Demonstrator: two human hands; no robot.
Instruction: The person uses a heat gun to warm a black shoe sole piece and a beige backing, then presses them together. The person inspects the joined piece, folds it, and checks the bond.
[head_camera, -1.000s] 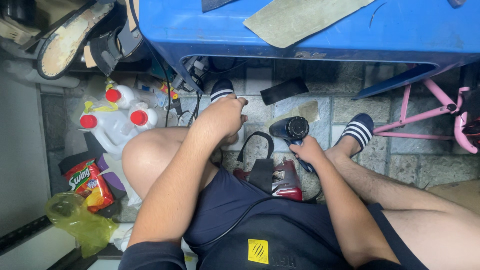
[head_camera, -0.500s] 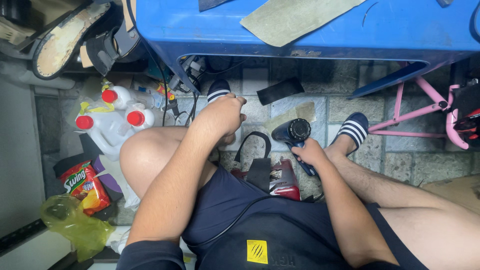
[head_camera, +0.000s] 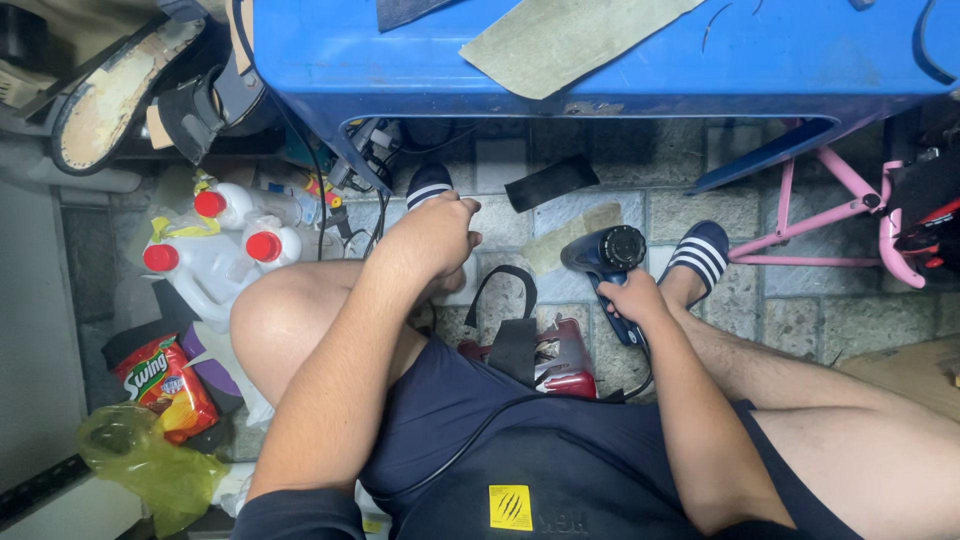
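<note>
Clutter fills the far left of the floor: a yellow-green plastic bag (head_camera: 150, 465) lies beside a red snack packet (head_camera: 165, 385), and above them stand white plastic jugs (head_camera: 215, 262) with red caps. Higher up, an upturned shoe sole (head_camera: 110, 95) leans at the corner of the blue table (head_camera: 560, 75), on whose top lies a flat greyish-green sheet (head_camera: 570, 40). Below the table edge the person sits with bare knees apart, feet in dark slides with white stripes on the stone-tiled floor (head_camera: 800, 310). The left hand (head_camera: 435, 240) is curled into a loose fist above the left knee, close to the left slide (head_camera: 428, 185); whether it grips anything cannot be told, as the fingers are turned away from the camera. Just right of it a black strap loop (head_camera: 505, 300) rises from a red and black item (head_camera: 555, 360) lying between the legs. Further right, the right hand (head_camera: 630, 300) is wrapped around the handle of a dark blue heat gun (head_camera: 605, 255), whose round nozzle end faces up toward the camera; the tool is held low between the feet, just beside the right slide (head_camera: 700, 255), with a cord trailing back from it toward the lap. A black strip (head_camera: 550, 182) lies on the tiles above it. A pink metal frame (head_camera: 830, 215) stands at the far right.
</note>
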